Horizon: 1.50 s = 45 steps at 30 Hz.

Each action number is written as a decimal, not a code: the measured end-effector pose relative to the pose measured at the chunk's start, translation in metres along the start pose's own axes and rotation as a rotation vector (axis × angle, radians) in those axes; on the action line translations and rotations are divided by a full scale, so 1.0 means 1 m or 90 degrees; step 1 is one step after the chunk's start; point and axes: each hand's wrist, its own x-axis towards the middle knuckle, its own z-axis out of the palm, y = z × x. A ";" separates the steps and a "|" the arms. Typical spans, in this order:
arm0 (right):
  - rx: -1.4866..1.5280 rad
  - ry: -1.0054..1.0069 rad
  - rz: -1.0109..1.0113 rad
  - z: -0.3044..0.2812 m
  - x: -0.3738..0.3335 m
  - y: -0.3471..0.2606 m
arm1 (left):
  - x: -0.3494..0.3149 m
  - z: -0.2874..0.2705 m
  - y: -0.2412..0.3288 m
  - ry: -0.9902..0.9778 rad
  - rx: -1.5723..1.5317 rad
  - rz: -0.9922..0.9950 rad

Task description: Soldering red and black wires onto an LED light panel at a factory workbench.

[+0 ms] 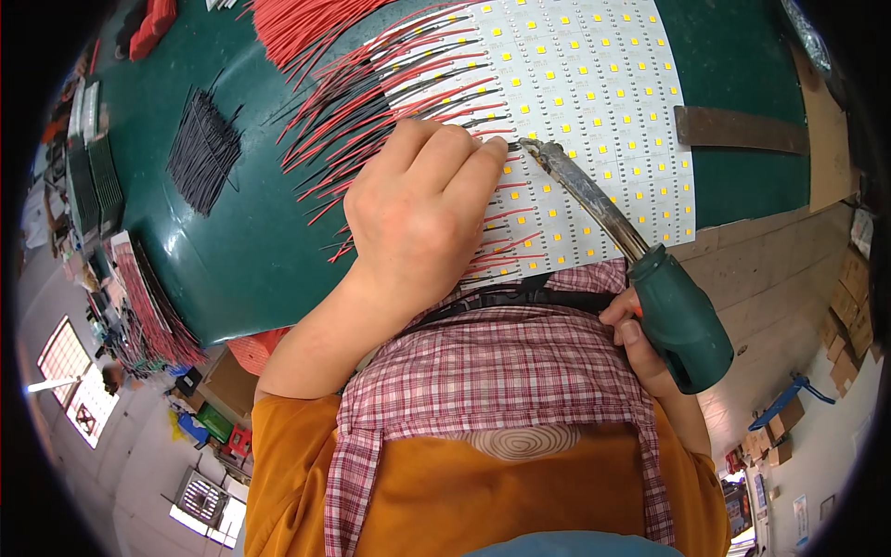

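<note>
A white LED board (624,200) with rows of yellow squares lies on a green table. Red and black wires (348,121) fan out leftward from its left part. My left hand (418,200) is closed over these wires, thumb and forefinger pinching a thin wire whose dark end shows at the fingertips. In my right hand (634,342) is a soldering iron (682,320) with a green handle, partly hiding the fingers. The iron's shaft slants up and left across the board. Its tip meets the board right beside my left fingertips.
On the green table (269,251) lie a pile of black wires (204,153) and a large bundle of red wires (311,28). A flat metal strip (742,130) touches the board's right edge. More wired boards (153,288) sit at the table's left edge.
</note>
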 end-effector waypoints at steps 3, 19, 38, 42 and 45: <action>0.020 0.013 0.034 0.003 -0.002 0.003 | 0.000 0.001 0.001 0.004 0.008 0.008; 0.008 0.021 -0.016 -0.003 -0.006 0.003 | -0.002 -0.005 0.001 0.021 -0.047 0.002; -0.002 0.033 -0.066 -0.002 -0.008 0.012 | -0.009 0.004 0.004 0.008 0.004 0.022; 0.074 0.019 0.003 0.003 -0.006 0.009 | -0.008 0.005 0.004 0.015 0.019 0.035; 0.073 0.033 0.032 0.005 -0.006 0.011 | -0.008 0.007 0.003 0.021 0.032 0.041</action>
